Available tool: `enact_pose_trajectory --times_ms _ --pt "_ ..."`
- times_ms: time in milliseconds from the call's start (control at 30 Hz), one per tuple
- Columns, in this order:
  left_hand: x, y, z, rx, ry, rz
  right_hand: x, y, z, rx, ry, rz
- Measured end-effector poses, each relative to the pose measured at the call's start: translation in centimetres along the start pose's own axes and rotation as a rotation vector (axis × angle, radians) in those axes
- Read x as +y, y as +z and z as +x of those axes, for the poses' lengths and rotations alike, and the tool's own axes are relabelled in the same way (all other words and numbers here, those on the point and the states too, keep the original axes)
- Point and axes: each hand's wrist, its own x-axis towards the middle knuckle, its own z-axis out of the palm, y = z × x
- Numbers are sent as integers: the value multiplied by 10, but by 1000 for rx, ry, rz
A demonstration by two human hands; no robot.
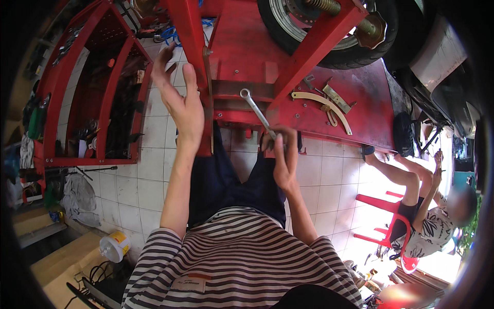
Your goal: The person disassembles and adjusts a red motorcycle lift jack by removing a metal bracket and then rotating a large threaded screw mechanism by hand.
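My right hand [282,157] is closed around the lower end of a silver wrench [257,112]. The wrench's ring end points up and away to the left, and its other end is hidden in my fingers. My left hand [180,110] is raised with thumb and fingers apart, holding nothing, beside an upright red metal post [189,38]. Both hands are at the near edge of a red metal bench [239,44]. On the bench, right of the wrench, lie a curved cream metal strip [329,102] and a flat metal bracket [337,98], with several small nuts or bolts around.
A wheel with a black tyre [339,61] is behind a slanted red bar [314,56]. At left stands a red shelf frame [51,129] with tools; a white bucket [116,246] is at lower left. Another person [424,221] sits on a red chair [378,202] at right.
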Motion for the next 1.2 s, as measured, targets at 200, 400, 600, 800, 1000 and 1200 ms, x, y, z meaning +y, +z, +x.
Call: enact_pose_trajectory --times_ms 200,400,600,800,1000,1200 --pt "40 -1 -30 -483 244 266 -8 -12 18 -57 -64 46" --pt "38 -9 -27 -734 -166 4 -12 -19 33 13 -10 133" --pt "52 3 -35 -839 -269 -10 -9 -46 20 125 25 125" --pt "61 57 -69 -1013 43 -94 16 -123 15 334 -46 -117" --pt "22 134 -114 -1111 634 329 65 -185 15 392 -93 -809" --pt "11 172 -126 -1210 797 732 85 -194 23 362 -81 -1009"
